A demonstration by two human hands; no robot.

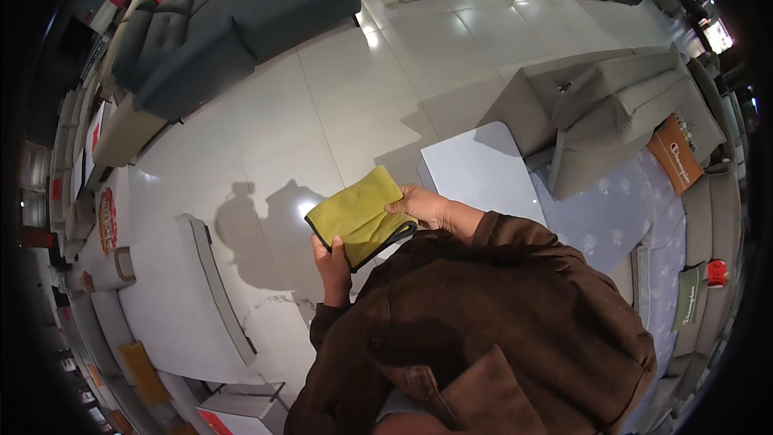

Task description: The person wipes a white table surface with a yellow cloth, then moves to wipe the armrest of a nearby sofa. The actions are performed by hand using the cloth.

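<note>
A folded yellow-green cleaning cloth (pixel 360 212) with dark edging is held out in front of my body, above the tiled floor. My left hand (pixel 334 266) grips its lower left corner, thumb on top. At the cloth's right side, my right hand (pixel 425 208) pinches it between thumb and fingers. Both hands' other fingers are partly hidden beneath the fabric. A loose fold of the cloth curls near my brown jacket (pixel 483 314).
A white side table (pixel 471 160) stands just beyond my right hand, beside a grey sofa (pixel 616 96) with a blue patterned cover (pixel 598 211) and an orange cushion (pixel 676 154). A dark leather sofa (pixel 241 30) stands far left. Left of me is a pale upholstered bed-like piece (pixel 175 296).
</note>
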